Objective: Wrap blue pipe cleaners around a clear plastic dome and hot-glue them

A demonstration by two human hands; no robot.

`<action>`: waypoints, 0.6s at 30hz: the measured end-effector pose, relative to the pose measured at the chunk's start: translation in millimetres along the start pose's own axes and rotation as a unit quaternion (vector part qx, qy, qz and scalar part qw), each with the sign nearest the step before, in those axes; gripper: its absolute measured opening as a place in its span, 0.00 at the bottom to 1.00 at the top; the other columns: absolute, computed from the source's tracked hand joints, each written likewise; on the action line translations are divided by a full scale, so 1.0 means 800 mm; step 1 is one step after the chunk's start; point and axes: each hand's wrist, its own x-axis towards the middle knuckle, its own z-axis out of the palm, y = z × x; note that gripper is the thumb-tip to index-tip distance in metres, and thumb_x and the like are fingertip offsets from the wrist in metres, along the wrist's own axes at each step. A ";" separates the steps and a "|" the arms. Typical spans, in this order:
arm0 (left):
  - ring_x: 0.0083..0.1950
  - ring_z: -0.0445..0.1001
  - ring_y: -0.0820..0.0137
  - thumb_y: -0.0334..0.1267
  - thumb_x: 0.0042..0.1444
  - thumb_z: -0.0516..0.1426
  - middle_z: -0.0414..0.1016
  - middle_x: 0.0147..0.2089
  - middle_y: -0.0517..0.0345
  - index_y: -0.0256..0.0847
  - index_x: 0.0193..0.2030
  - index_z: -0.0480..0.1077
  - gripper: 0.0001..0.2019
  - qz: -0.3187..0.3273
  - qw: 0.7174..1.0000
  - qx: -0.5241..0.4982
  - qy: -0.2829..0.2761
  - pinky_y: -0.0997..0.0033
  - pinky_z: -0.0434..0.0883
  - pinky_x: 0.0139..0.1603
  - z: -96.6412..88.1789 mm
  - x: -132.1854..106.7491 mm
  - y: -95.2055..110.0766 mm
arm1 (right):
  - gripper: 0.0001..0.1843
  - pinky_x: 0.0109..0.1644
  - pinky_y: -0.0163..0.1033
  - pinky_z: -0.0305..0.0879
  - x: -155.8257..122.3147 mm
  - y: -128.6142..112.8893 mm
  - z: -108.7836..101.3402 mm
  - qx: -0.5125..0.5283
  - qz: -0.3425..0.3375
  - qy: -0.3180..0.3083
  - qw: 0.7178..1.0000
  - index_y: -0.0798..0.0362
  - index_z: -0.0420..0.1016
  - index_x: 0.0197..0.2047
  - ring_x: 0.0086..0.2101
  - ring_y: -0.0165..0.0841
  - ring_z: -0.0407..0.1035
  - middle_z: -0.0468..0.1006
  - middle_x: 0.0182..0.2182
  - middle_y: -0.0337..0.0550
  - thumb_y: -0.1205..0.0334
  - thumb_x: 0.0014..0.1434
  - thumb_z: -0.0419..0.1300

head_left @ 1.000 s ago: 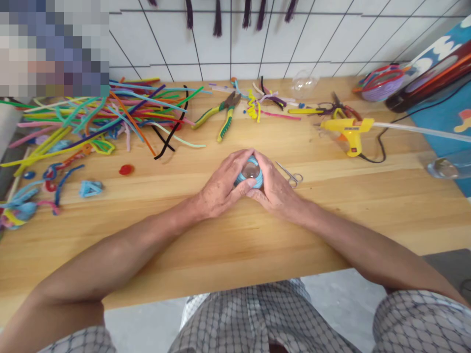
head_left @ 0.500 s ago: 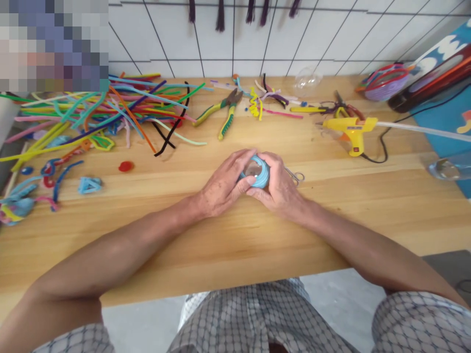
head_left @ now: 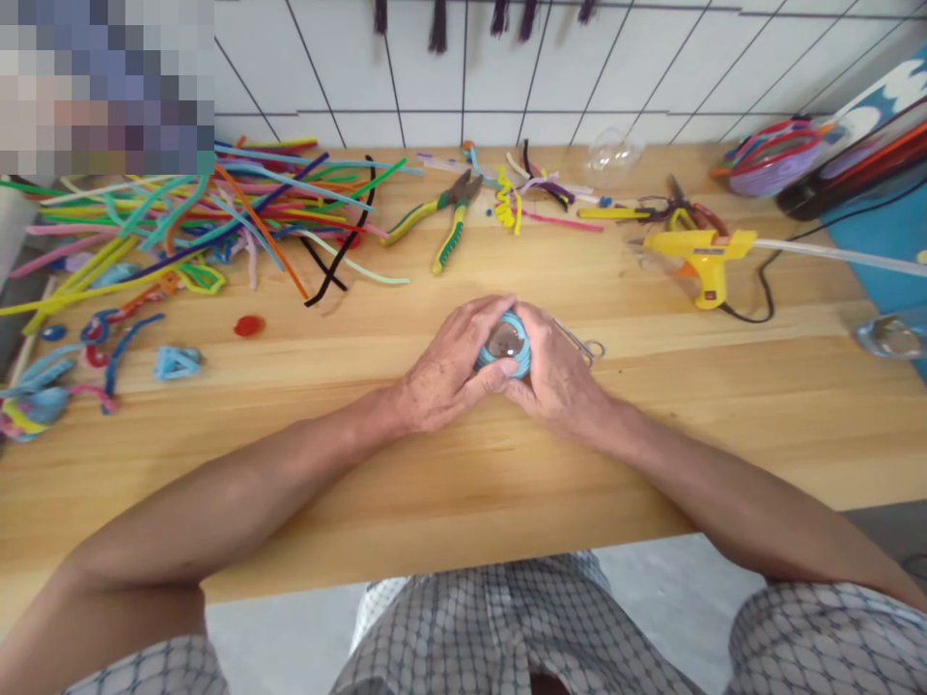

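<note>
Both hands meet at the middle of the wooden table (head_left: 463,502). My left hand (head_left: 445,372) and my right hand (head_left: 554,372) are closed together around a small clear ball wrapped in light-blue pipe cleaner (head_left: 505,346). Only the ball's top shows between the fingers and thumbs. Small scissors (head_left: 583,343) lie just right of my right hand, partly hidden by it.
A heap of coloured pipe cleaners (head_left: 181,222) covers the back left. Green-handled pliers (head_left: 441,217) lie behind the hands. A yellow glue gun (head_left: 699,261) with a black cord sits at the right. A clear half-sphere (head_left: 612,154), a purple coil basket (head_left: 772,159) and a red disc (head_left: 248,325) are also there.
The hands have turned the ball slightly and closed tighter round it. The view has shifted a little; nothing else on the table has moved.
</note>
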 end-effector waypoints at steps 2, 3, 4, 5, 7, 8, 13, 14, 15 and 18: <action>0.78 0.64 0.49 0.51 0.77 0.53 0.64 0.76 0.33 0.42 0.81 0.52 0.33 -0.005 1.000 0.009 0.009 0.39 0.64 0.78 -0.001 0.001 0.002 | 0.49 0.64 0.69 0.74 -0.002 0.000 0.004 -0.009 -0.011 0.010 1.000 0.53 0.42 0.81 0.64 0.59 0.71 0.69 0.68 0.70 0.37 0.72 0.59; 0.77 0.65 0.50 0.51 0.76 0.54 0.66 0.75 0.34 0.42 0.81 0.53 0.33 -0.008 1.000 0.012 0.014 0.39 0.65 0.78 -0.002 0.002 0.002 | 0.50 0.64 0.69 0.74 -0.003 0.000 0.006 -0.010 -0.013 0.010 1.000 0.53 0.40 0.82 0.65 0.59 0.70 0.68 0.69 0.70 0.38 0.72 0.59; 0.77 0.66 0.50 0.52 0.75 0.55 0.67 0.74 0.35 0.42 0.80 0.55 0.33 -0.011 1.000 0.013 0.019 0.40 0.65 0.78 -0.004 0.002 0.002 | 0.51 0.65 0.69 0.74 -0.005 0.000 0.008 -0.008 -0.013 0.005 1.000 0.53 0.37 0.82 0.65 0.59 0.70 0.67 0.70 0.71 0.39 0.73 0.59; 0.76 0.66 0.51 0.52 0.75 0.56 0.68 0.74 0.36 0.43 0.79 0.56 0.32 -0.015 1.000 0.010 0.022 0.41 0.65 0.77 -0.005 0.003 0.002 | 0.52 0.66 0.70 0.73 -0.006 0.000 0.008 -0.005 -0.010 -0.004 1.000 0.53 0.34 0.83 0.66 0.59 0.69 0.66 0.71 0.71 0.39 0.73 0.59; 0.75 0.67 0.52 0.52 0.75 0.56 0.69 0.73 0.37 0.43 0.78 0.58 0.31 -0.024 0.999 -0.002 0.022 0.42 0.66 0.77 -0.009 0.005 0.000 | 0.54 0.69 0.71 0.70 -0.007 0.002 0.006 0.002 -0.002 -0.023 1.000 0.52 0.29 0.84 0.69 0.59 0.66 0.62 0.74 0.70 0.39 0.73 0.58; 0.75 0.67 0.52 0.52 0.75 0.56 0.68 0.73 0.37 0.43 0.78 0.58 0.31 -0.028 0.999 -0.012 0.021 0.43 0.66 0.77 -0.010 0.005 -0.001 | 0.54 0.70 0.72 0.68 -0.007 0.003 0.004 0.005 0.002 -0.030 1.000 0.51 0.27 0.84 0.71 0.59 0.64 0.60 0.75 0.69 0.39 0.73 0.58; 0.76 0.66 0.53 0.50 0.76 0.55 0.66 0.75 0.37 0.43 0.80 0.55 0.32 -0.027 0.999 -0.045 0.007 0.45 0.67 0.77 -0.011 0.005 -0.004 | 0.48 0.72 0.69 0.67 -0.006 0.005 -0.008 0.023 0.003 -0.035 0.999 0.48 0.32 0.84 0.73 0.56 0.62 0.60 0.77 0.65 0.42 0.76 0.55; 0.76 0.66 0.53 0.50 0.76 0.55 0.66 0.75 0.37 0.43 0.81 0.54 0.32 -0.025 0.999 -0.045 0.004 0.44 0.66 0.78 -0.010 0.005 -0.004 | 0.46 0.71 0.68 0.68 -0.005 0.004 -0.010 0.026 0.006 -0.033 0.999 0.48 0.36 0.84 0.72 0.55 0.65 0.62 0.76 0.64 0.42 0.76 0.55; 0.77 0.65 0.52 0.50 0.76 0.55 0.65 0.75 0.37 0.44 0.81 0.54 0.32 -0.025 0.999 -0.043 0.003 0.43 0.66 0.78 -0.009 0.004 -0.004 | 0.45 0.70 0.67 0.70 -0.005 0.003 -0.010 0.029 0.011 -0.028 0.999 0.48 0.40 0.83 0.70 0.55 0.67 0.65 0.75 0.63 0.42 0.75 0.56; 0.79 0.62 0.50 0.51 0.75 0.55 0.63 0.77 0.36 0.43 0.81 0.52 0.34 -0.032 0.999 -0.021 0.011 0.40 0.64 0.79 -0.006 0.002 -0.003 | 0.44 0.64 0.65 0.75 -0.006 0.001 -0.005 0.019 0.042 0.010 0.999 0.49 0.51 0.79 0.63 0.56 0.74 0.74 0.67 0.63 0.37 0.71 0.61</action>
